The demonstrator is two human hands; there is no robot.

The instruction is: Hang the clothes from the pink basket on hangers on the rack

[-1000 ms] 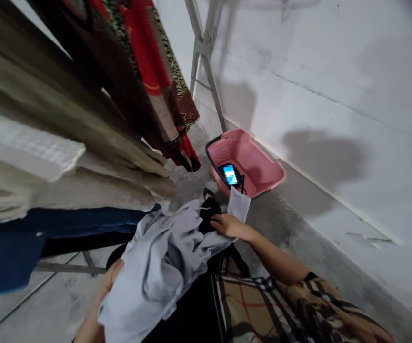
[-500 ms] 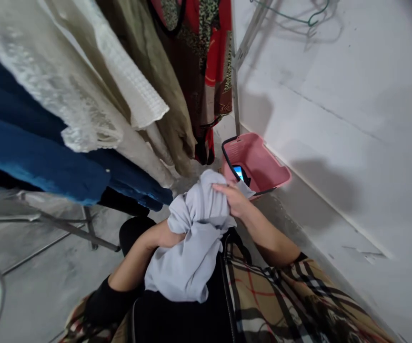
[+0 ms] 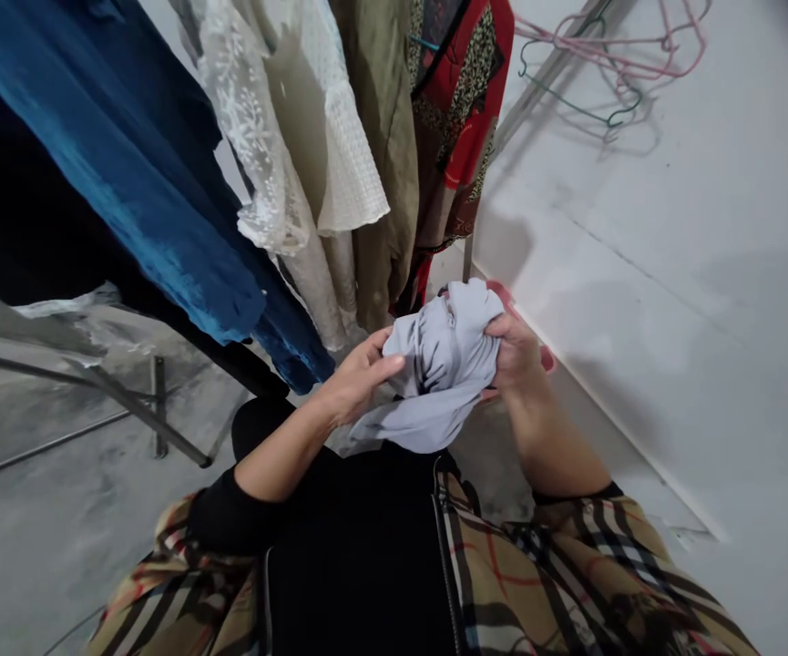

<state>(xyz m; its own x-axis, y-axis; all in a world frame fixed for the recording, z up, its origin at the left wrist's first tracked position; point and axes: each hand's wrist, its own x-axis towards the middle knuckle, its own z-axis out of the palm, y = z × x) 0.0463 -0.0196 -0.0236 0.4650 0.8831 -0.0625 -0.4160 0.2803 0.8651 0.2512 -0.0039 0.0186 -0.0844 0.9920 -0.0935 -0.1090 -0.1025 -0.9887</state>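
A bunched light grey garment (image 3: 434, 351) is held up in front of my lap, its kind hard to make out in the folds. My left hand (image 3: 364, 374) grips its left side, thumb on top and fingers partly hidden beneath the cloth. On the opposite side my right hand (image 3: 513, 346) pinches the gathered edge. A loose fold of the cloth hangs below, over my black clothing. Behind the garment, the pink basket (image 3: 549, 360) is mostly covered, with only parts of its rim showing.
Clothes hang at the upper left: a blue garment (image 3: 161, 210), a white lace one (image 3: 267, 200), an olive one (image 3: 383, 173) and a red patterned one (image 3: 462, 128). Pink hangers (image 3: 639, 41) are by the white wall (image 3: 721, 228). A metal rack leg (image 3: 154, 419) stands left.
The grey garment has risen off my lap and moved forward and right, covering most of the basket. My left hand has come out of the folds to its left side. The view has shifted.
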